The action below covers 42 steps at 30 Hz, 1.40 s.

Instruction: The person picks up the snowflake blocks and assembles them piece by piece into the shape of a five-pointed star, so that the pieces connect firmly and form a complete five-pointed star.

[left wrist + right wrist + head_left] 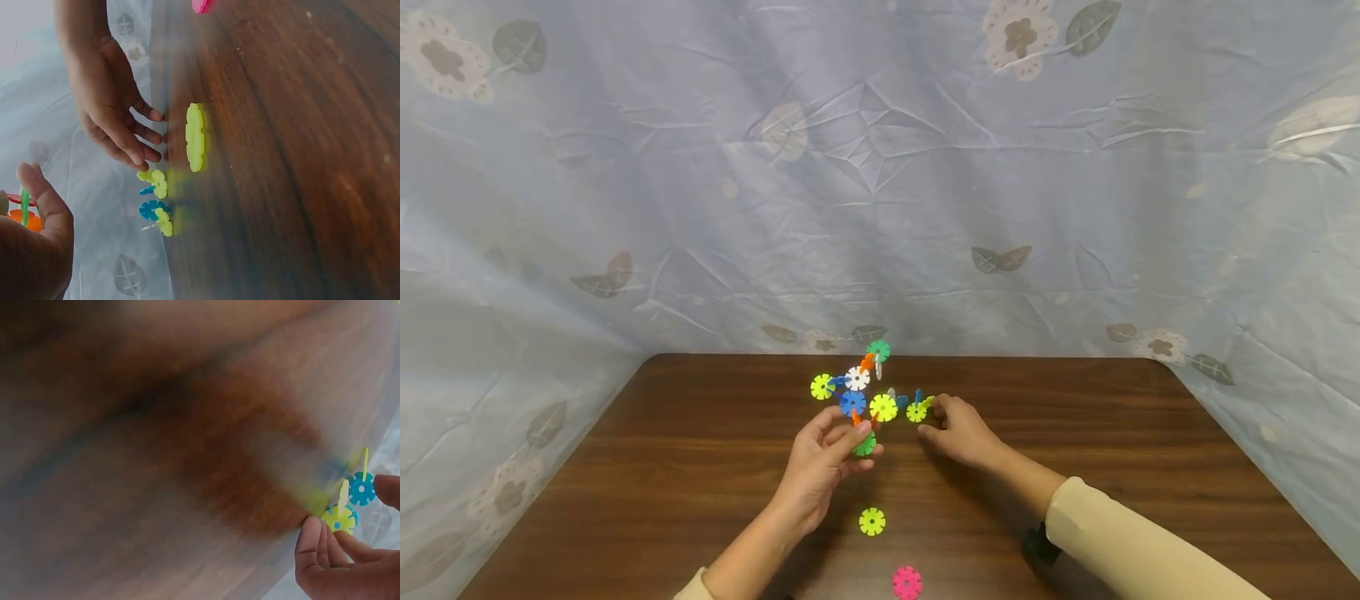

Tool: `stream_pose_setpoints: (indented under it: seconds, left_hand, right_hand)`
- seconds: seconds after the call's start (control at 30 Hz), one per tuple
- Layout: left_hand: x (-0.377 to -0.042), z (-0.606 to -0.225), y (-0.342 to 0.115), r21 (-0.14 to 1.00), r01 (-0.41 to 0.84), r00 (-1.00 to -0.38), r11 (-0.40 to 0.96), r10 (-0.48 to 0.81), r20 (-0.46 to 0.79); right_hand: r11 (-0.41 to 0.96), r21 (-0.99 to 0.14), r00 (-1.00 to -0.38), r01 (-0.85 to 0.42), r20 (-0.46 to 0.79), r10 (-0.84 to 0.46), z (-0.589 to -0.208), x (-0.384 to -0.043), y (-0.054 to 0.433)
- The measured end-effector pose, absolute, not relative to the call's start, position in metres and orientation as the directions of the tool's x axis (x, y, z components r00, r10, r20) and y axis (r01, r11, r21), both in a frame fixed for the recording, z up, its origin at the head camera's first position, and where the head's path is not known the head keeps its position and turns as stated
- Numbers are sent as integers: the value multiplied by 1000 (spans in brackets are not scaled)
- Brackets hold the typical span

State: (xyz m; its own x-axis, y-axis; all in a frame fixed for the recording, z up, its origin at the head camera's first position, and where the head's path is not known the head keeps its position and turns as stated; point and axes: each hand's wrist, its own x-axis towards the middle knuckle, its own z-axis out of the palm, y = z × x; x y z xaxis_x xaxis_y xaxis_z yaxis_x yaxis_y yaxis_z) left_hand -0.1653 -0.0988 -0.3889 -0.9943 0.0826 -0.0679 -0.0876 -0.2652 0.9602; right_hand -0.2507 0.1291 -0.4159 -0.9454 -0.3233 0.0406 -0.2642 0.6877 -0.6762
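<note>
In the head view my left hand (820, 458) pinches a green interlocking disc (865, 446) between thumb and fingers. That disc is the low end of a raised cluster with a blue disc (852, 403), a white disc (857, 378) and a teal disc (877, 348). To its right, a short chain of joined discs stands on the table, with a yellow disc (883, 407) at its left end. My right hand (964, 432) is at the chain's right end, fingers loosely bent beside a small yellow disc (338, 520). Whether the fingertips touch it is unclear.
A loose yellow disc (872, 522) lies flat on the brown wooden table (700, 467), nearer to me. Closer still is a pink disc (907, 582). A pale patterned cloth (880, 208) hangs behind the table and along both sides.
</note>
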Motion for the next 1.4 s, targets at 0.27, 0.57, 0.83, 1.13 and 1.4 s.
stream_pose_setpoints:
  seconds: [0.27,0.57,0.83,1.13,1.4]
  left_hand:
    - [-164,-387,-98,962,-91,-993,-257,94,-68]
    - [-163,-388,-96,960,-101,-992,-261,101,-76]
    - [-164,-389,-95,961,-97,-992,-258,102,-73]
    - [-166,-389,-96,958,-87,-993,-274,100,-62]
    - [-166,-390,-100,952,-85,-992,-293,113,-54]
  right_hand:
    - [764,-599,-956,-242,14,-291,-415,-263,125]
    - [820,-519,-963,-240,23,-267,-421,-274,120]
    - [814,-510,-956,-278,67,-285,-422,-282,123]
    - [795,-508,-939,-330,89,-333,-424,-289,129]
    - [690,-615,-916,-382,155,-369,-420,-284,150]
